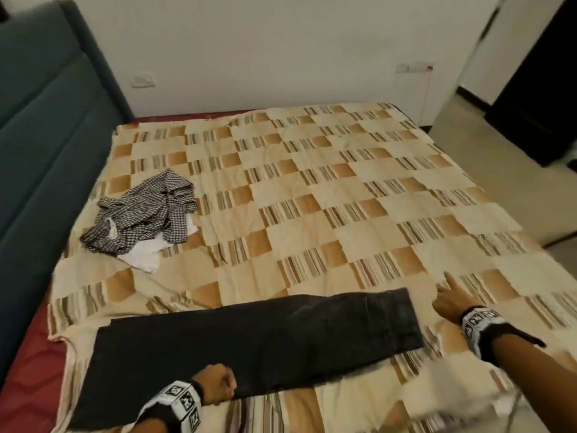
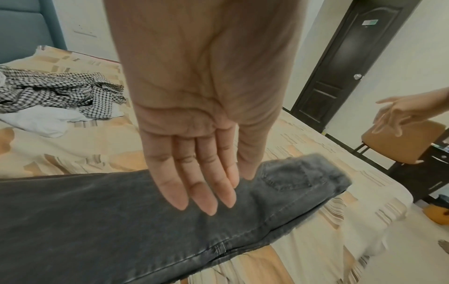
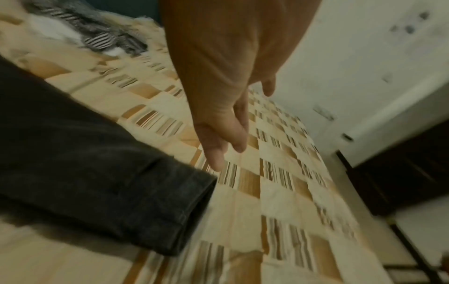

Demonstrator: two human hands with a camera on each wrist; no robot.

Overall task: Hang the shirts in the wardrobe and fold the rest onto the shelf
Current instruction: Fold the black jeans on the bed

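Dark grey jeans (image 1: 249,339) (image 2: 121,221) (image 3: 85,163) lie lengthwise across the near part of the bed, legs laid one on the other. My left hand (image 1: 218,387) (image 2: 201,192) is at their near edge, fingers straight and together just over the denim. Off the jeans' right end, my right hand (image 1: 449,295) (image 3: 226,144) (image 2: 398,115) hangs above the blanket with loose fingers, holding nothing. A crumpled black-and-white checked shirt (image 1: 146,210) (image 2: 60,92) lies at the bed's left on top of a white garment (image 1: 143,254) (image 2: 41,121).
A beige and brown checked blanket (image 1: 312,182) covers the red mattress (image 1: 28,370). A teal padded headboard (image 1: 40,135) runs along the left. Tiled floor (image 1: 499,170) is on the right, with a dark door (image 2: 345,57) and a brown chair (image 2: 401,142) beyond.
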